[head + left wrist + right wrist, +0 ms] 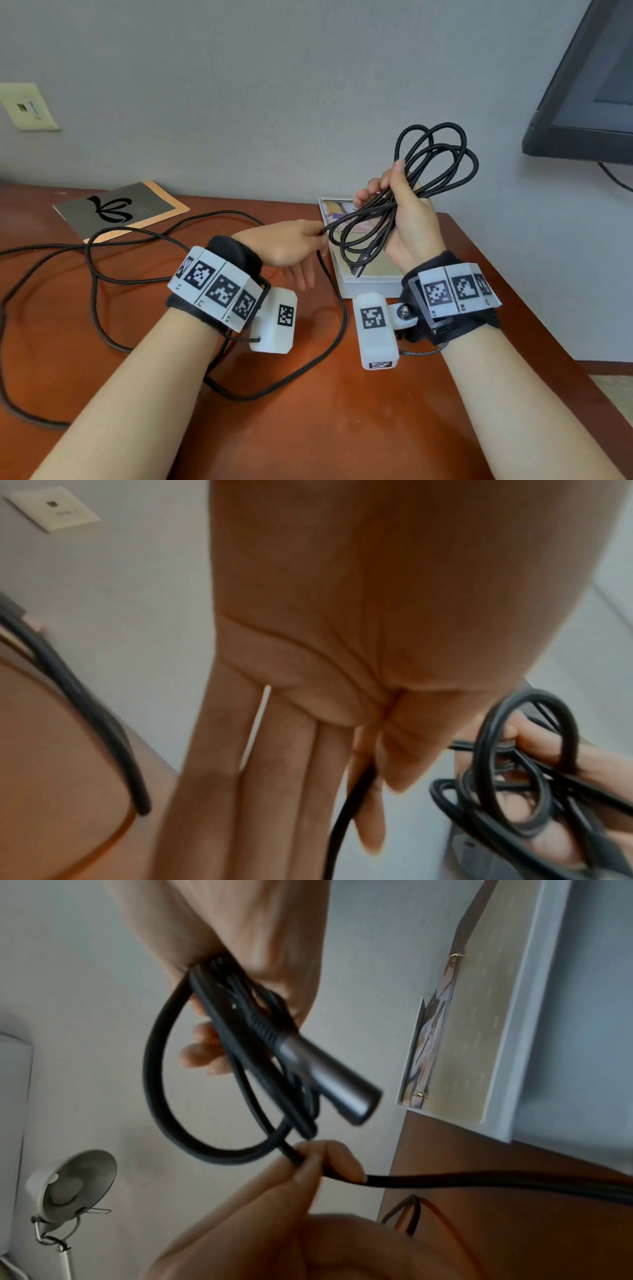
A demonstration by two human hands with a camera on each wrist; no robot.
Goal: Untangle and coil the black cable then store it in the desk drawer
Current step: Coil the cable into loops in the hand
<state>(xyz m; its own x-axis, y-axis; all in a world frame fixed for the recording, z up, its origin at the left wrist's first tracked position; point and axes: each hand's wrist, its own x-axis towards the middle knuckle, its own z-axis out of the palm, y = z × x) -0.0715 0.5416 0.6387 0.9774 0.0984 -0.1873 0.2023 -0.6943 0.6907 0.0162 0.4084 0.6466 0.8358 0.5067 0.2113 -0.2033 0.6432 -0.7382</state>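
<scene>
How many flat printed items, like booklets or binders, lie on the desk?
2: a dark booklet at the desk's far left, and a white ring binder beneath the right hand.

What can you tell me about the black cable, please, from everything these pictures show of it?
The black cable is thin, round and looks braided. Part of it is gathered into several loose loops gripped in the right hand, with a grey barrel-shaped connector hanging from the bundle. The left hand pinches the strand leading off it. The rest sprawls in wide curves on the wooden desk.
</scene>
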